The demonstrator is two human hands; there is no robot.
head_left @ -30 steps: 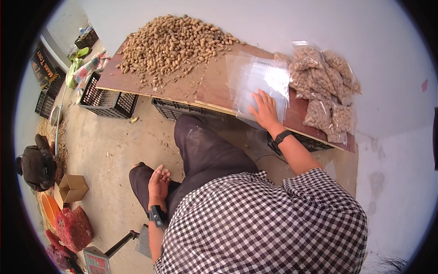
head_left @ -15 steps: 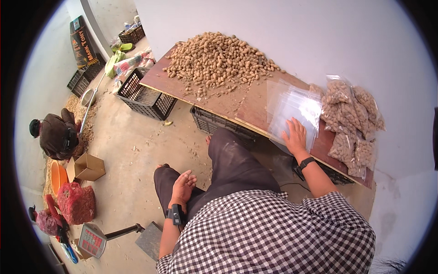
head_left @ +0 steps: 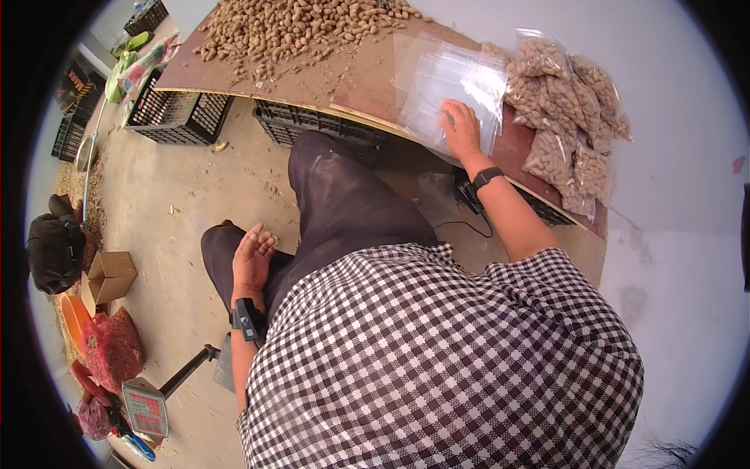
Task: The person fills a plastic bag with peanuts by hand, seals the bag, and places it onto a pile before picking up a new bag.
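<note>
My right hand lies on a stack of clear plastic zip bags on the brown tabletop. Its fingers are bent and drawn together, with a small dark sliver at the fingertips that I cannot make out. Beside the stack, to the right, several filled bags of peanuts are piled against the wall. Over my left thigh hangs my left hand, empty, palm turned inward and fingers loosely apart. A heap of unshelled peanuts covers the far left of the table.
Black plastic crates stand left of the table and beneath it. A scale, a red mesh sack, an orange basin and a cardboard box are on the left floor. A person in dark clothes is beyond them.
My right hand has gone from lying flat with spread fingers to bent, gathered fingers on the bags. My left hand still hangs by my leg. The whole view has shifted, moving the table up and left.
</note>
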